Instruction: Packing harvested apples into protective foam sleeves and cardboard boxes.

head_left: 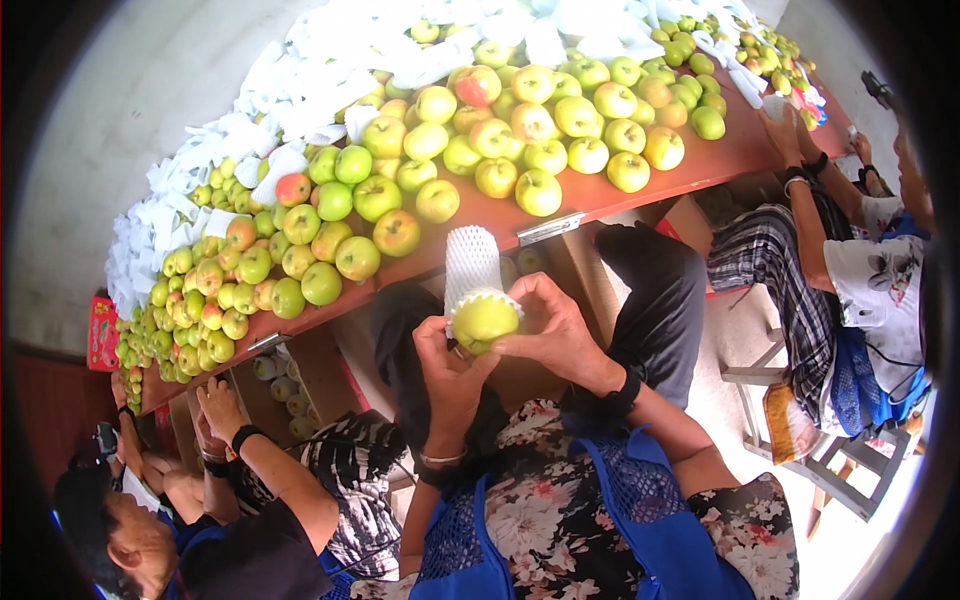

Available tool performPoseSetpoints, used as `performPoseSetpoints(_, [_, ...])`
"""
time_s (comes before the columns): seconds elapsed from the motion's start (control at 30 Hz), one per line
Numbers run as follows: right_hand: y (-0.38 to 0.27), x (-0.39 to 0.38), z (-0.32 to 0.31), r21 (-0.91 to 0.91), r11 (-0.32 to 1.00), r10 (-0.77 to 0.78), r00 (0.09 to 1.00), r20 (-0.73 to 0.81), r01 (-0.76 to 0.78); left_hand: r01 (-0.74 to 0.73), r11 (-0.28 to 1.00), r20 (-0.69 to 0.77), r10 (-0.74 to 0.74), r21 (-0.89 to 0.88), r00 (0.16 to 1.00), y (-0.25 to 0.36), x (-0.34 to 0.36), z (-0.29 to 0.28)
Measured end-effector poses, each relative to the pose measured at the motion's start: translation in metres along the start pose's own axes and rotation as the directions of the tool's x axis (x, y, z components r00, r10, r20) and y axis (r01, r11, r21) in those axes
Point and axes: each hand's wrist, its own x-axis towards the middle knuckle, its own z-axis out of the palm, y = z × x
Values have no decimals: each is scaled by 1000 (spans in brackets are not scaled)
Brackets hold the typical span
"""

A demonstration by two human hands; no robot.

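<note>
In front of my lap I hold a green apple (486,322) between both hands. A white foam net sleeve (472,262) is partly over it; its empty tube stands up beyond the fruit and its stretched rim circles the apple. My left hand (447,370) grips the apple's near left side with thumb and fingers. My right hand (556,335) pinches the rim of the net and the apple from the right. Past my hands, many loose green and red-blushed apples (538,192) lie along the near part of a reddish-brown table.
White foam nets (215,140) are heaped along the back of the table (430,245). A metal latch (550,229) sits on its front edge. Boxes with wrapped apples (290,395) stand underneath. Co-workers sit at left (240,500) and right (850,260), close to my elbows.
</note>
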Motion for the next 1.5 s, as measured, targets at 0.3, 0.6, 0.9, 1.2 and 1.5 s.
performPoseSetpoints(0.3, [-12,-3,1,-249,967,-78,992,-96,52,-17,993,-31,21,117,999,1,-1,5])
performPoseSetpoints(0.6, [-20,-1,-3,-355,928,-141,988,-61,110,-203,965,11,204,166,979,2,1,4])
performPoseSetpoints(0.9, [-14,7,-13,-202,972,-98,988,121,121,-119,988,83,110,102,990,3,-1,6])
performPoseSetpoints(1.2, [-5,-5,-2,111,993,34,995,99,-45,-42,997,-2,42,-69,999,6,8,-1])
performPoseSetpoints(1.5, [1,-1,-6,179,975,94,975,199,-130,0,973,27,-6,232,1000,16,7,-1])
